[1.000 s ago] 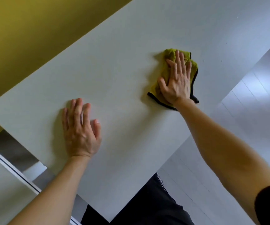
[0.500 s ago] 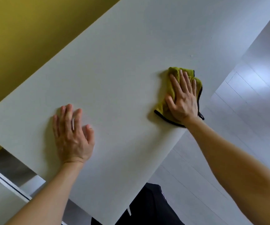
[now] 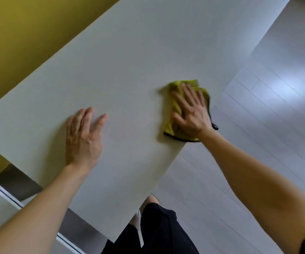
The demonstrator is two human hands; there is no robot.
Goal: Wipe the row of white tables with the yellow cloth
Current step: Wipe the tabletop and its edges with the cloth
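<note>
Fingers spread, the right hand [image 3: 192,114] presses flat on the cloth [image 3: 173,107], which lies at the table's [image 3: 129,61] near-right edge. Left hand [image 3: 83,138] rests open and flat on the table, well apart from it.

The scene is lit softly and evenly. A pale glare patch is seen on the floor [image 3: 287,85] at the right, and faint shadows are cast on the table [image 3: 129,57] left of the 2 hands. The right hand [image 3: 192,114] and left hand [image 3: 83,138] are smeared by motion blur. Wide-angle stretching is noticed toward the lower corners.

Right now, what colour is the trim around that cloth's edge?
Black, edging the yellow cloth; the head view shows it best.
</note>
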